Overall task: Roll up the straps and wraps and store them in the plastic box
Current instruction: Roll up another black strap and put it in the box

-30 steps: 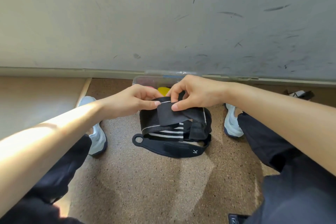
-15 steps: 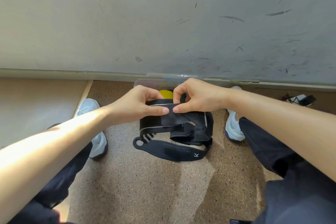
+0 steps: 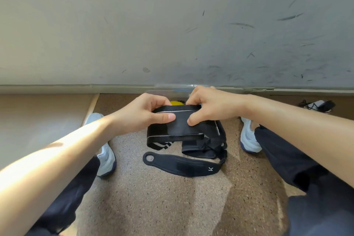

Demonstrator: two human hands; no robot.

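The left hand (image 3: 145, 115) at nine o'clock and the right hand (image 3: 208, 109) at three pinch the black woven wrist wrap (image 3: 178, 122), thumbs on top, fingers curled behind. A slackened pinch would probably let the springy band uncoil. The clear plastic box (image 3: 168, 93) sits at twelve, and a flat padded thumb-loop strap (image 3: 182, 165) lies at six.

Bright daylight from the left, soft shadows, edges bent wide-angle.

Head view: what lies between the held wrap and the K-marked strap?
A heap of black wraps, one white-striped, on the floor between wrap and strap; head view shows it.
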